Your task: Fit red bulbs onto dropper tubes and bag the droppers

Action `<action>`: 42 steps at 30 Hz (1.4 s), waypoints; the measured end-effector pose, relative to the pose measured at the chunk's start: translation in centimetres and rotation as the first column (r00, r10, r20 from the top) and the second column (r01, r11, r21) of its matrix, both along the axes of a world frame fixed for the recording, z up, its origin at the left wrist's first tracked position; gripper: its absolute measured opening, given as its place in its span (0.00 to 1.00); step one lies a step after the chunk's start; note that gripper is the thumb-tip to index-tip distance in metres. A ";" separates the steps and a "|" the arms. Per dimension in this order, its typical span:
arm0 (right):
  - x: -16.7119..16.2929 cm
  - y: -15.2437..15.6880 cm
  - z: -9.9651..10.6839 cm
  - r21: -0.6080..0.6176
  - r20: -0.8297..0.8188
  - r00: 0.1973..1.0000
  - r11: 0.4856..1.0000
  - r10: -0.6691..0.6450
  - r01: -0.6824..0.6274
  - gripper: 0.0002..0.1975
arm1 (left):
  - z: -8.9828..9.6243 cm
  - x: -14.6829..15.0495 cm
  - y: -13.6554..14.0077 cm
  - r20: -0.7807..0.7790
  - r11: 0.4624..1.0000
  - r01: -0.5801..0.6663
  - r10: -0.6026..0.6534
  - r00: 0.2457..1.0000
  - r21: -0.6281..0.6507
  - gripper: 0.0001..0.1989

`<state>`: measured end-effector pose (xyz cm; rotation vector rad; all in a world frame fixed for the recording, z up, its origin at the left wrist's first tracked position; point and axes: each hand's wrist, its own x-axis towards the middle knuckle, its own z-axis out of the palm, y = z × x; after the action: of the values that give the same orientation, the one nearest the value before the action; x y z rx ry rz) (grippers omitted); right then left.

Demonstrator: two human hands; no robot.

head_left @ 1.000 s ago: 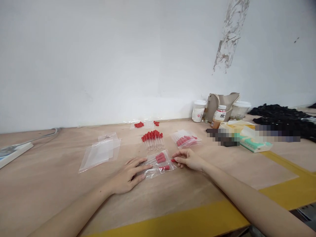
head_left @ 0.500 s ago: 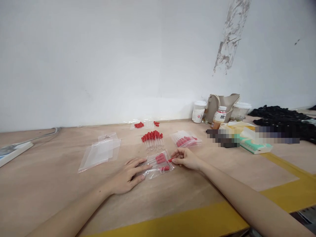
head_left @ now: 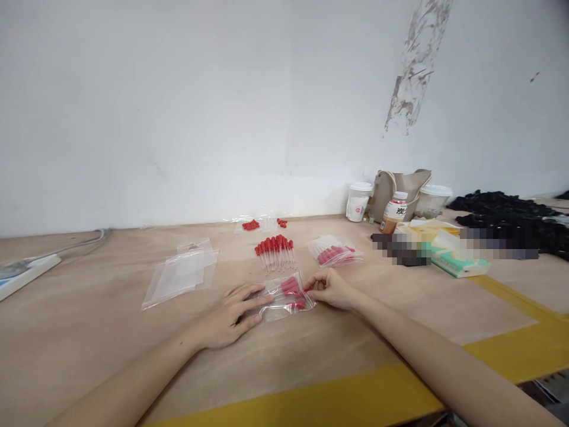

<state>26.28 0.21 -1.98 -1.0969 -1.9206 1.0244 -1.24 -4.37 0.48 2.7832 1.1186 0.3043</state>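
A clear zip bag (head_left: 274, 313) lies flat on the table with several red-bulbed droppers (head_left: 290, 284) inside, their bulbs toward the bag's right end. My left hand (head_left: 231, 315) rests palm down with fingers spread, its fingertips on the left part of the bag. At the bag's right mouth, my right hand (head_left: 335, 289) pinches a dropper (head_left: 306, 293) by its red bulb; its thin stem reaches into the bag. Just beyond the bag, a fan of loose droppers (head_left: 274, 244) lies with bulbs facing away from me.
Flat clear bags (head_left: 180, 274) lie to the left. On the right are filled dropper bags (head_left: 335, 252); small red pieces (head_left: 251, 225) sit near the wall. Farther right stand a paper cup (head_left: 358, 204), a drink bottle (head_left: 395, 213) and a tissue pack (head_left: 460, 258).
My right hand has moved slightly left, pushing the dropper deeper into the bag beside the others. My left hand stays on the bag.
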 end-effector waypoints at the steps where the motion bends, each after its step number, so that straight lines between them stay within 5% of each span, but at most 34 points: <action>1: -0.1 -0.1 0.1 0.003 0.017 1.000 1.000 0.010 -0.010 0.06 | 0.0 0.0 0.0 -0.002 1.000 -0.003 0.003 1.000 -0.001 0.20; 11: -0.3 -1.1 1.2 -0.417 -0.106 0.994 0.909 -0.021 -0.025 0.16 | -0.1 0.0 0.1 0.002 1.000 0.009 -0.009 1.000 0.001 0.20; 17: -1.3 -1.4 1.2 -0.322 -0.083 0.974 0.931 -0.210 0.173 0.15 | 0.0 0.2 0.0 0.046 1.000 0.015 -0.015 0.999 -0.009 0.21; 21: -1.3 -1.2 1.3 -0.382 -0.072 0.946 0.885 -0.315 0.265 0.12 | 0.2 0.3 -0.2 0.091 0.998 0.048 -0.045 0.995 -0.040 0.23; 29: -1.1 -1.1 0.9 -0.490 -0.123 0.988 0.871 -0.094 0.022 0.09 | 0.1 0.1 -0.2 0.066 0.995 0.040 -0.034 0.997 -0.093 0.23; 34: 1.0 -0.8 1.8 -0.403 -0.258 0.963 0.915 -0.079 -0.033 0.14 | -0.4 -0.5 0.6 0.080 0.992 -0.113 0.109 0.991 0.058 0.22; 37: 2.9 -0.3 3.0 -0.319 -0.403 0.889 0.944 -0.219 0.088 0.13 | -0.7 -2.0 1.9 0.044 0.907 -0.339 0.339 0.940 0.250 0.23; 42: 4.2 1.9 3.2 -0.266 -0.605 0.690 0.918 -0.396 0.294 0.06 | -0.8 -6.1 4.6 0.035 0.556 -0.754 0.797 0.604 0.350 0.29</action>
<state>30.50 2.06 1.17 -0.9580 -1.0365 1.1467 -7.38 0.25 -0.29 2.3415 2.5341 0.4215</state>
